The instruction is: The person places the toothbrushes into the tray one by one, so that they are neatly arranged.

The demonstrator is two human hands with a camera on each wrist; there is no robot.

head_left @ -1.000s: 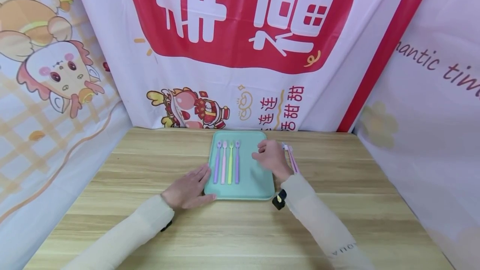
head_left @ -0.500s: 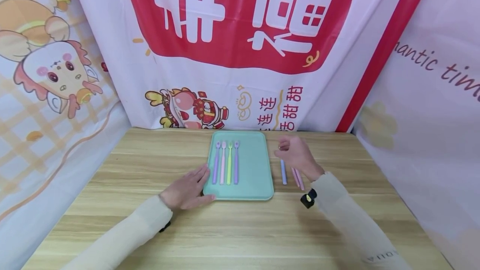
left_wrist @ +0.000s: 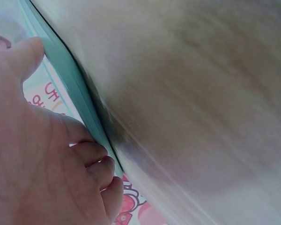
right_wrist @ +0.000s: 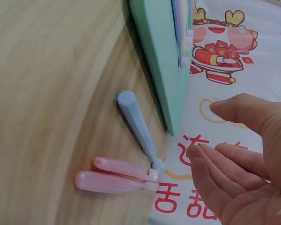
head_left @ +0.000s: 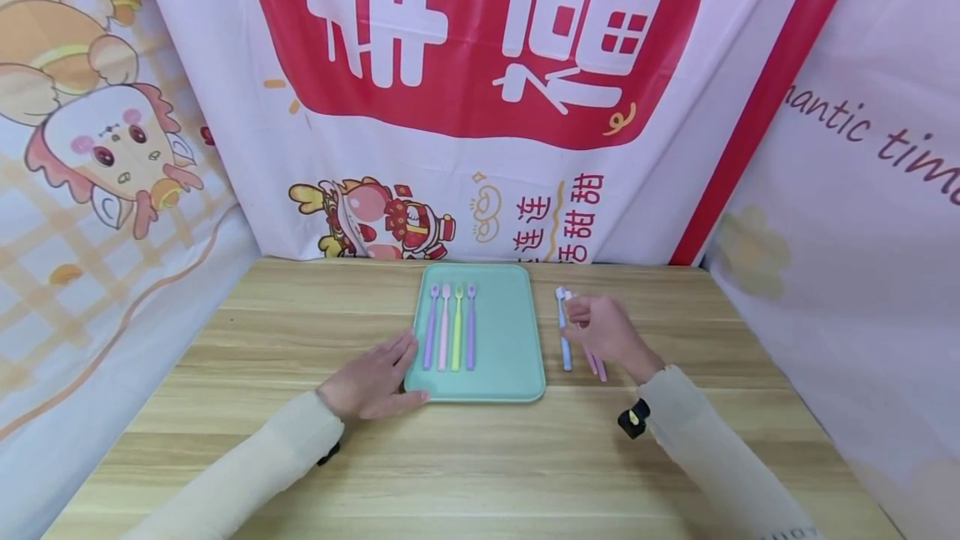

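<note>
My left hand [head_left: 373, 377] lies with fingers extended on the left rim of a mint-green tray [head_left: 506, 348]. In the left wrist view its fingertips rest along the tray's edge. On the tray, side by side, are a purple toothbrush [head_left: 430, 336], a pink toothbrush [head_left: 444, 336], a yellow-green toothbrush [head_left: 457, 336] and another purple toothbrush [head_left: 471, 336]. My right hand [head_left: 611, 336] hovers right of the tray, thumb and fingers apart and holding nothing. Below it lie a blue toothbrush [right_wrist: 138, 124] and two pink toothbrushes [right_wrist: 107, 183], partly hidden by the hand in the head view.
The tray and loose toothbrushes lie on a wood-grain table [head_left: 480, 473]. A red and white printed banner [head_left: 480, 107] hangs along the back edge. Printed cloths [head_left: 832, 232] stand at both sides.
My right hand has moved from over the tray's right part to above the loose toothbrushes on its right. The left hand stays on the tray's rim, and the toothbrushes on the tray keep their places.
</note>
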